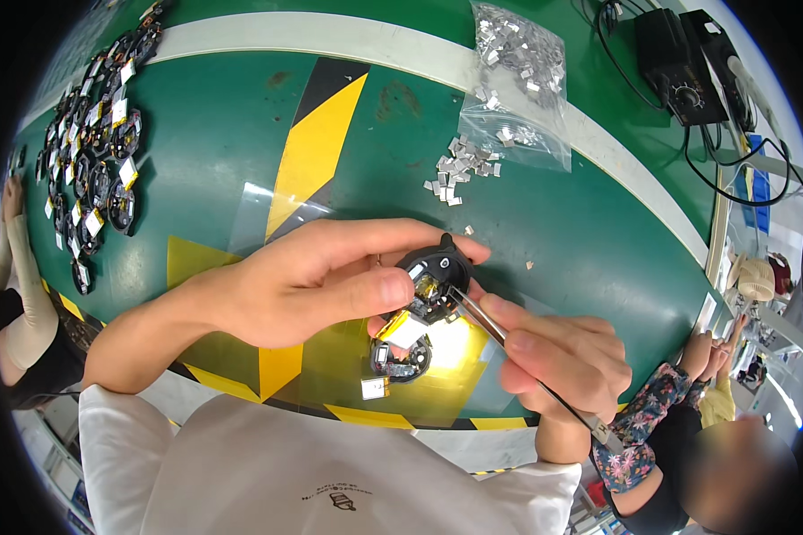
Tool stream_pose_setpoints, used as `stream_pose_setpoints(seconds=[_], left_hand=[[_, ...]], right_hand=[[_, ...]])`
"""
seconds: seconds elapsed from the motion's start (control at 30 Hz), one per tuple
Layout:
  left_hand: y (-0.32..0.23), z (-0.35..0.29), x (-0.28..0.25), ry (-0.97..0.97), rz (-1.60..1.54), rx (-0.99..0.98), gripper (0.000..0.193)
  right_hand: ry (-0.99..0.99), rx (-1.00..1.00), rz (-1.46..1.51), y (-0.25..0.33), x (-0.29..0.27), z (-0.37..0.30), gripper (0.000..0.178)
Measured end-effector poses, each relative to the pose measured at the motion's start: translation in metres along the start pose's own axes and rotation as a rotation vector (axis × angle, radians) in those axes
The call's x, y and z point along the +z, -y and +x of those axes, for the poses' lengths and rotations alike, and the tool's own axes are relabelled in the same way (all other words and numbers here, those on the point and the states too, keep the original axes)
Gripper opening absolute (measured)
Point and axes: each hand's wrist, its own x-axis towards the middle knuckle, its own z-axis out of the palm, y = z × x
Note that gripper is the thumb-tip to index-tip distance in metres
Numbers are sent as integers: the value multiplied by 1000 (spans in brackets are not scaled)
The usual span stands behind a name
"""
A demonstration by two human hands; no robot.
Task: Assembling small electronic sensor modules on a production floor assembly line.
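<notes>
My left hand (312, 281) grips a round black watch-like casing (446, 267), tilted so its inner parts show. A small silver-white battery pouch (404, 329) with yellow tape hangs from the casing's lower edge. Between the thumb and fingers of my right hand (567, 361) is a pair of metal tweezers (495, 330). Their tips reach into the casing; whether they pinch anything is too small to tell. Just below, a second open casing (388, 361) lies on the table, its white battery pouch (375, 388) beside it.
Many similar casings (98, 169) are heaped at the far left. Small silver pieces (462, 165) lie loose below a clear plastic bag (519, 62) of the same. A black box with a dial (678, 76) and cables stands at the back right. Co-workers sit on both sides.
</notes>
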Motion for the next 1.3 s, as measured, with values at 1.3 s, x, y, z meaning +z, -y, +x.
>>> stream_pose_setpoints(seconds=[1.3], left_hand=[[-5,4,23,-221,193,25,29]], right_hand=[[86,-122,-118,22,4,3,32]])
